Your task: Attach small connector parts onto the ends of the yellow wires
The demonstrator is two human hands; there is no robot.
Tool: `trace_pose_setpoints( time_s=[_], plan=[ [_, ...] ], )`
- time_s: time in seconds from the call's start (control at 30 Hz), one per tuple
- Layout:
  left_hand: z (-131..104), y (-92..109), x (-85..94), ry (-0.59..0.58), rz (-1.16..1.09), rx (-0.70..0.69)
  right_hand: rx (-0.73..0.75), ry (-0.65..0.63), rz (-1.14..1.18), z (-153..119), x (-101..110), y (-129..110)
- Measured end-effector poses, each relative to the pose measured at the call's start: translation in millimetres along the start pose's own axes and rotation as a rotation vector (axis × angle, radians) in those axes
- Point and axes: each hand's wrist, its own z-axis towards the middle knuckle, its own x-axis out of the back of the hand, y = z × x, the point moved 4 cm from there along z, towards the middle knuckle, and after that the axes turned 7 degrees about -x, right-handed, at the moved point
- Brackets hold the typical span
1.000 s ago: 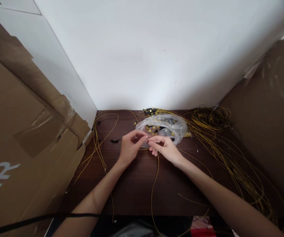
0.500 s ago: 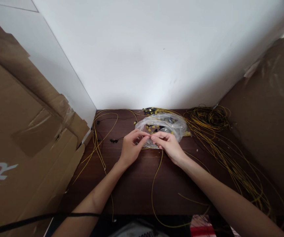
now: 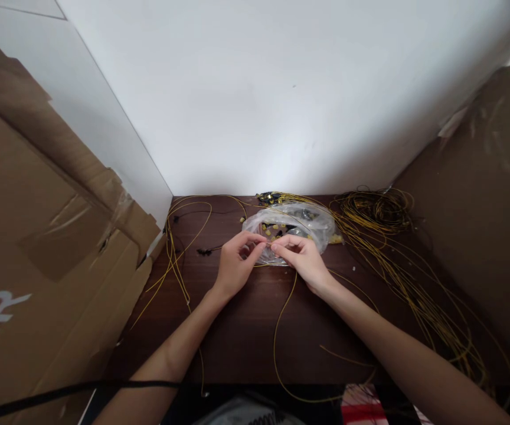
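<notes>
My left hand (image 3: 236, 260) is closed in a pinch, its thumb and forefinger tips on something too small to make out. Just to its right, my right hand (image 3: 300, 258) pinches a thin yellow wire (image 3: 276, 330), which hangs from under the palm and curves down past the table's front edge. A sliver of gap shows between the two sets of fingertips. Behind and beneath them lies a clear plastic bag (image 3: 326, 221) with small yellow and black pieces (image 3: 269, 227) in its opening. The hands partly hide the bag's near side.
Many yellow wires (image 3: 396, 277) run down the right of the dark wooden table (image 3: 237, 354), from a coiled bundle (image 3: 374, 212). Looped wires (image 3: 173, 254) and a black connector (image 3: 202, 252) lie left. Cardboard (image 3: 60, 236) flanks the left; a white wall (image 3: 255, 100) stands behind.
My left fingertips have drawn back slightly from the right ones, widening the gap. The upper part of the hanging yellow wire has shifted a little to the right.
</notes>
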Motion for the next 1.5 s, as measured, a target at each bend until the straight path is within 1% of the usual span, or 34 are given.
trace_pose_setpoints(
  time_s=[0.17, 0.6, 0.83, 1.0, 1.13, 1.3, 1.37, 1.5],
  plan=[
    [0.0, -0.2, -0.9, -0.011, 0.002, 0.011, 0.035, 0.0, -0.027, 1.5, 0.2, 2.1],
    [-0.4, 1.4, -1.5, -0.039, 0.062, -0.063, 0.052, -0.008, -0.063, 1.1, 0.7, 0.8],
    [0.1, 6.8, -1.3, -0.062, 0.104, -0.144, 0.047, -0.02, -0.063, 0.9, 0.3, 0.6],
    [0.3, 8.9, -2.1, -0.082, 0.14, -0.161, 0.072, -0.007, -0.101, 2.4, 0.6, 0.3],
    [0.6, 7.7, -2.8, -0.106, 0.157, -0.145, 0.099, -0.007, -0.14, 2.9, 1.1, 2.1],
    [0.9, 2.6, -1.6, -0.096, 0.137, -0.097, 0.101, -0.008, -0.162, 3.1, 1.4, 3.7],
    [0.7, -0.6, -1.5, -0.09, 0.092, -0.051, 0.099, -0.001, -0.168, 3.1, 1.7, 3.6],
    [0.6, -6.1, -1.5, -0.06, -0.054, 0.084, 0.101, -0.005, -0.179, 3.1, 2.0, 3.6]
  ],
)
